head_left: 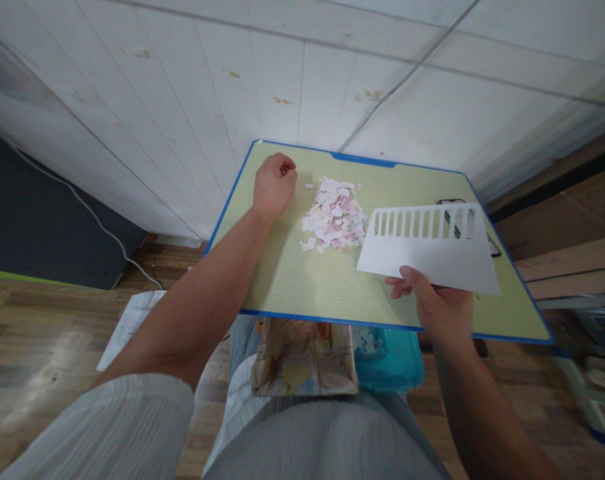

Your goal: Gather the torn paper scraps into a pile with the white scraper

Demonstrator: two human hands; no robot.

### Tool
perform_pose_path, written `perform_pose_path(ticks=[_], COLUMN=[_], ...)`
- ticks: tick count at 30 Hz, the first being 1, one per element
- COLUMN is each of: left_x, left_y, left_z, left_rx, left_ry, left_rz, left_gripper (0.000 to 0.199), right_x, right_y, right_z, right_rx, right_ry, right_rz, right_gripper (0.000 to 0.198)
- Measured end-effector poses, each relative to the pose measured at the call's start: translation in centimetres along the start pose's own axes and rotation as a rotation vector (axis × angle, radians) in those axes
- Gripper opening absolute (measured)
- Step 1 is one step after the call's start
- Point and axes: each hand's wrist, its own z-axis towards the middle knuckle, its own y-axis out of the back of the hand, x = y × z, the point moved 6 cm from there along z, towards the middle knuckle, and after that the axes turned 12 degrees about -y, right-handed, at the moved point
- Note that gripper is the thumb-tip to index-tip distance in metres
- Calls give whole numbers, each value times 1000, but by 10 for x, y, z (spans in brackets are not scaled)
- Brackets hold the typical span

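My right hand (442, 310) grips the near edge of a white flat panel (427, 257) with a row of slots along its far side, thumb on top. The panel is held tilted above the right part of a pale yellow table (277, 280) with a blue rim. A heap of torn white and pink paper scraps (335, 217) lies mid-table, just left of the panel. To the left of the heap is my left hand (276, 183), its fingers curled closed. Whatever those fingers hold, if anything, is hidden.
A dark-framed object (493, 247) lies partly hidden behind the panel. Below the table's near edge are a patterned cloth-lined box (305, 363) and a turquoise plastic container (392, 360). A white plank wall (277, 73) borders the table's far side. Wooden boards (572, 247) stand at right.
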Motion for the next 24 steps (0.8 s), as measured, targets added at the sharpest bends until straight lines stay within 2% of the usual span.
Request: perform_pose_path(ticks=[3, 8, 13, 19, 24], left_x=[0, 2, 1, -1, -3], left_y=[0, -1, -2, 0, 2], left_z=[0, 0, 0, 0, -1], left_rx=[4, -17, -15, -8, -18], left_ry=[-4, -31, -28, -26, -11], left_rz=[4, -10, 12, 21, -8], left_gripper=[16, 16, 17, 14, 8], right_x=[0, 2, 4, -11, -7], right_y=[0, -1, 10, 10, 6], right_z=[-5, -19, -29, -40, -45], right_rx=[-7, 80, 15, 132, 164], right_ry=[7, 18, 38, -63, -95], right_rz=[-46, -103, -89, -98, -105], right_gripper=[37, 36, 36, 42, 48])
